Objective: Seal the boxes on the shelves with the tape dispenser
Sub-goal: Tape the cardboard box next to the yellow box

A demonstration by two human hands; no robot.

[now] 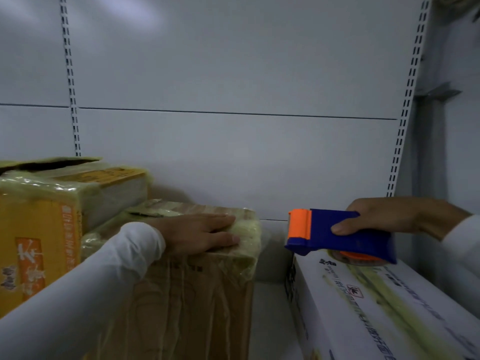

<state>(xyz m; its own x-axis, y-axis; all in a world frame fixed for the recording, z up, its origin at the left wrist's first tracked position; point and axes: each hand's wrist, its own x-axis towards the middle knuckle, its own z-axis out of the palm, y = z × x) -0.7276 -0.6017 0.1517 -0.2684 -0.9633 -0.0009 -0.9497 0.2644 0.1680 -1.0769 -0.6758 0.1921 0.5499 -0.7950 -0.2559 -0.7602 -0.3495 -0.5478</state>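
One right hand [394, 219] grips tape dispenser [342, 233] atop white box [389, 307].

**Hand and arm posture during one moment of the task**

Left hand [200, 233]: palm down, fingers straight and held together, pointing to the right; the white-sleeved forearm enters from the lower left and rises diagonally to the wrist. Right hand [384, 216]: enters from the right edge in a white cuff, fingers curled over the top of a held object, thumb [345, 227] pressed along its near side, wrist roughly level.
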